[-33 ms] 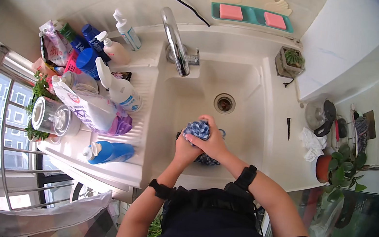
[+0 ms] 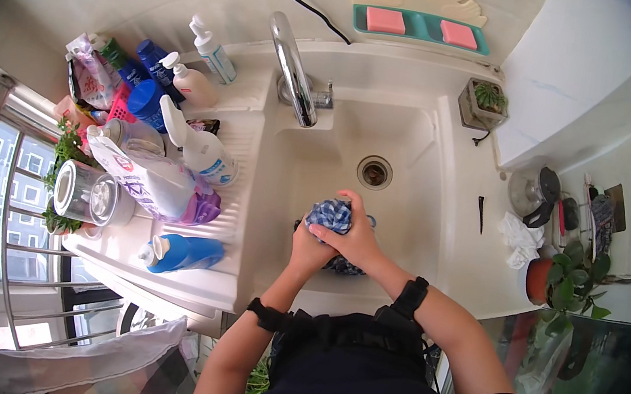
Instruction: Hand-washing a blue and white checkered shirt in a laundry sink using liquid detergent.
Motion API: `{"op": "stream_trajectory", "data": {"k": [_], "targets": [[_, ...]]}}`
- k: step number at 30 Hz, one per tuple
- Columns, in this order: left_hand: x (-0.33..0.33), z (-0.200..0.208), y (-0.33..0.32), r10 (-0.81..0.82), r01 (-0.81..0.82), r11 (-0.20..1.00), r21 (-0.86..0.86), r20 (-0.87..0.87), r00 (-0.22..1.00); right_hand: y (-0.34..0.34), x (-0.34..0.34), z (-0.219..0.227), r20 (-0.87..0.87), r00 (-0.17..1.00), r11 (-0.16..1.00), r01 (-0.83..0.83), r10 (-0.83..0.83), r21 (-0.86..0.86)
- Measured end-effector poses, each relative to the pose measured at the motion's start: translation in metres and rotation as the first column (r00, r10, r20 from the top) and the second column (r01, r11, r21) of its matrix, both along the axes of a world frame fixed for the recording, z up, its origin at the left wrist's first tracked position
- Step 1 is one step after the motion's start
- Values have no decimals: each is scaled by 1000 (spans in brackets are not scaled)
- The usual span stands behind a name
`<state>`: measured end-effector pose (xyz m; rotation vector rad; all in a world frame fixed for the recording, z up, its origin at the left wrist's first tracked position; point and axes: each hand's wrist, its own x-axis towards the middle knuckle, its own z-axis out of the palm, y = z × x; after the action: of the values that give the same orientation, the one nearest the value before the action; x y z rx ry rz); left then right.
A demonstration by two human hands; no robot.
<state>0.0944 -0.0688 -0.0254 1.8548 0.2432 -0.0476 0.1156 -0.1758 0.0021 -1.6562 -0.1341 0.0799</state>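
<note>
Over the near part of the white sink (image 2: 423, 238), a blue-and-white checked cloth (image 2: 331, 214) is bunched into a ball between my two hands. My left hand (image 2: 312, 252) grips it from the near left. On the right side my right hand (image 2: 356, 240) wraps round it, thumb across the front and fingers over the far side. More dark checked fabric (image 2: 344, 266) shows low in the sink beneath my wrists; whether it joins the held cloth is hidden.
A chrome faucet (image 2: 293, 71) reaches over the sink, with a drain (image 2: 374, 172) beyond my hands. Several bottles, including a blue one (image 2: 188, 255), crowd the left counter. A potted cactus (image 2: 488, 99) and crumpled white tissue (image 2: 521, 240) lie right.
The bunched cloth has changed shape slightly in my grip, its folds showing a clearer check. Both hands stay in nearly the same place.
</note>
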Motion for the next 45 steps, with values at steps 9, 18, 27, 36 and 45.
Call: {"op": "stream_trajectory", "data": {"k": [9,18,27,36,45], "targets": [[0,-10,-10,-136,140,990,-5,194,971,-3,6,-20,229,961,974,-111,157,-199],[-6,-6,-11,-80,80,992,95,-1,997,6,8,-21,-73,995,960,-86,68,-267],[-12,-4,16,-30,-311,539,-783,-387,922,-59,22,-58,-357,900,944,-144,250,297],[-21,11,13,-187,-292,346,-892,-371,910,-89,3,-163,-148,899,847,-438,413,-302],[-27,11,23,-67,-320,183,-930,-336,939,-90,27,-121,-857,413,199,-909,307,-367]]}}
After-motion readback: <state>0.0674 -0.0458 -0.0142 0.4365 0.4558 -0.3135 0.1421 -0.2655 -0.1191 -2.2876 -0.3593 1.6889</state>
